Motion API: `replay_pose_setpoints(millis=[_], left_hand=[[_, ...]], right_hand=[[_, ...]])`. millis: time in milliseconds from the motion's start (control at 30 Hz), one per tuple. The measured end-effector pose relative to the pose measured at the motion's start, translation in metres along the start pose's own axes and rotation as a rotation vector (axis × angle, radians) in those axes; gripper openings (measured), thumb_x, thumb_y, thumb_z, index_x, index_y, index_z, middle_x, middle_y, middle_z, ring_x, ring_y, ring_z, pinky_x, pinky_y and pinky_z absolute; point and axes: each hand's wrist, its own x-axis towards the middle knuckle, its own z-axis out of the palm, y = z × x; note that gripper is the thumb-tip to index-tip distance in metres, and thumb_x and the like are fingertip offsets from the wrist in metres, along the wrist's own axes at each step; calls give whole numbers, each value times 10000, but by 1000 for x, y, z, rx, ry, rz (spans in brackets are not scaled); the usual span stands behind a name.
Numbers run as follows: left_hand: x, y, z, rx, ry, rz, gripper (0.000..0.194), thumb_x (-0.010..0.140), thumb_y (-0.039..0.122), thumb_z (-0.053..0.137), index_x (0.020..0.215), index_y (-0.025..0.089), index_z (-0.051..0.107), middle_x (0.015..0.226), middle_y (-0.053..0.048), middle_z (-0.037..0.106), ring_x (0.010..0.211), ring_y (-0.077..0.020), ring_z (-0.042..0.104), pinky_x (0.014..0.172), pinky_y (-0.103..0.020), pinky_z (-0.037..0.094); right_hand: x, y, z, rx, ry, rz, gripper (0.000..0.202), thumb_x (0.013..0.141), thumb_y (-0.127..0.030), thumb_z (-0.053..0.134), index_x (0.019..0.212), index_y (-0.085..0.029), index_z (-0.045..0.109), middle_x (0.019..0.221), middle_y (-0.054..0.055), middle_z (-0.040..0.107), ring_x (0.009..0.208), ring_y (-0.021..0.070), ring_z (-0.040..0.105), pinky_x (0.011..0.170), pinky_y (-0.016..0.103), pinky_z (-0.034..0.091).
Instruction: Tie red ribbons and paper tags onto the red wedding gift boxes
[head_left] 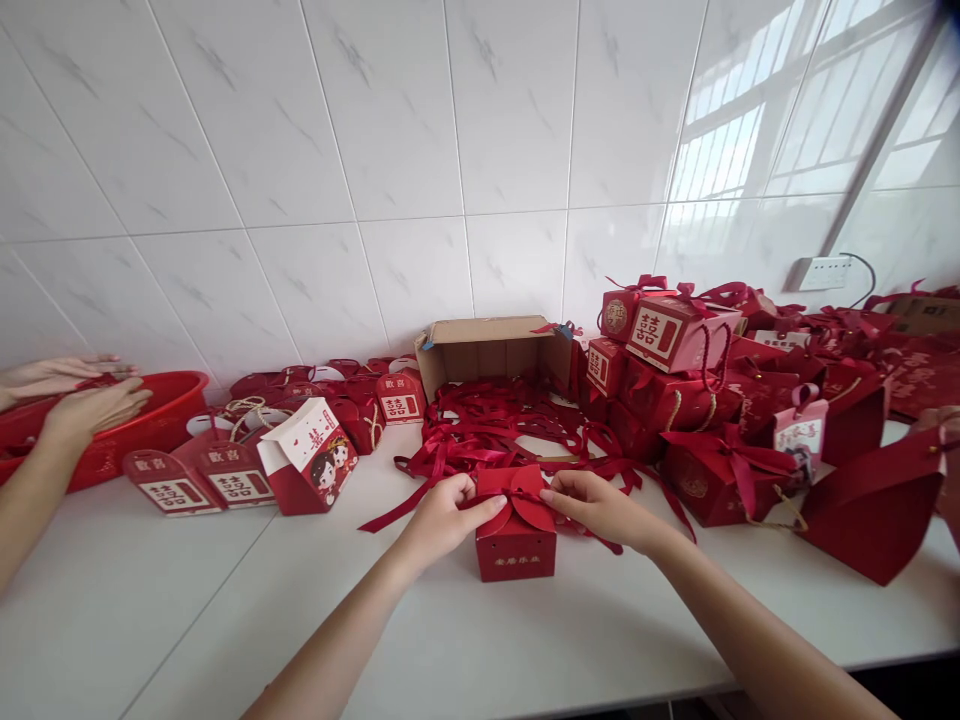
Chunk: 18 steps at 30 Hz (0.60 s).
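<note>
A small red box [516, 555] with gold characters on its front stands upright on the white table [360, 620]. Its curved top flaps are folded together. A dark red ribbon [512, 494] runs across the top. At the box's upper left, my left hand [450, 515] pinches the ribbon between thumb and fingers. My right hand [596, 508] is closed on the ribbon at the upper right, its fingertips by the flaps. Right behind the box lies a tangled heap of red ribbons [480, 430], spilling from an open cardboard box [491, 330] turned on its side.
Red gift boxes [664, 335] are piled at the right. More boxes [240, 485] and a white-and-red one [307, 455] stand left. Another person's hands [94, 405] are over a red basin [176, 400]. At the right edge a person's hand [934, 420] touches a box. Tiled wall behind.
</note>
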Motion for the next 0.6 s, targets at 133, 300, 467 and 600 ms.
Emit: replay_pose_setpoints(millis=[133, 300, 467, 600], left_hand=[[-2, 0, 3, -58, -8, 9, 509, 698, 604, 666, 612, 201, 367, 618, 54, 408, 583, -120, 396, 554, -237, 291], [-4, -1, 5, -153, -32, 19, 498, 747, 592, 627, 600, 202, 356, 607, 54, 388, 557, -108, 366, 534, -231, 289], [1, -9, -1, -179, -33, 34, 545, 727, 593, 642, 571, 204, 294, 566, 68, 315, 529, -92, 286, 519, -228, 235], [4, -13, -8, -117, -10, 59, 542, 722, 581, 660, 562, 200, 311, 568, 70, 282, 550, -94, 261, 537, -234, 212]], right_hand=[[3, 5, 0, -10, -25, -37, 466, 863, -594, 492, 638, -191, 426, 605, -49, 339, 532, 86, 294, 486, 231, 247], [3, 10, -3, -44, 48, -55, 455, 850, -595, 497, 644, -197, 423, 586, -54, 332, 507, 83, 272, 467, 231, 218], [1, 13, -8, -112, 134, -84, 478, 816, -614, 517, 609, -202, 388, 562, -56, 308, 503, 86, 266, 470, 232, 215], [0, 13, -11, -152, 148, -111, 484, 829, -598, 506, 594, -208, 340, 568, -51, 300, 525, 95, 262, 494, 239, 218]])
